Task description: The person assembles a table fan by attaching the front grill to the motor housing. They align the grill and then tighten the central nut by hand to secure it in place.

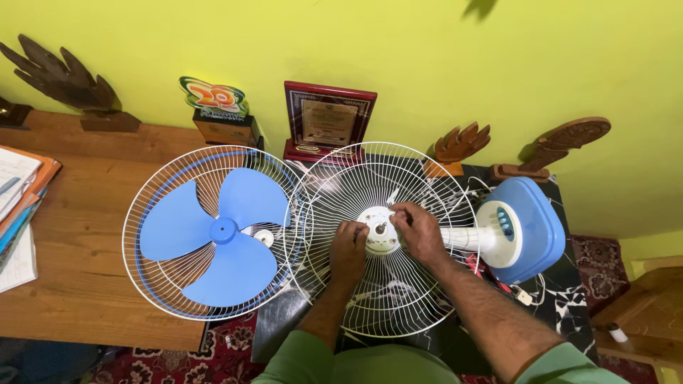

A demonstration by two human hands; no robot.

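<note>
Both hands pinch the hub (381,238) at the centre of the rear grille (384,238), left hand (348,249) on its left, right hand (420,231) on its right; steady one side, turn squarely; blade (217,235) lies left in the front grille (142,227).

The room is brightly and evenly lit, with the yellow-green wall (427,64) glowing almost flat. Light seems to come from above and near, since the wooden carvings (60,78) far left and the ones far right throw short, soft shadows onto the wall behind them. A dark blotch of shadow sits at the top right edge. The framed plaque (329,122) shows a mild sheen. Focus is sharp throughout; the wide lens bends the wooden desk (85,213) at the left edge.
</note>
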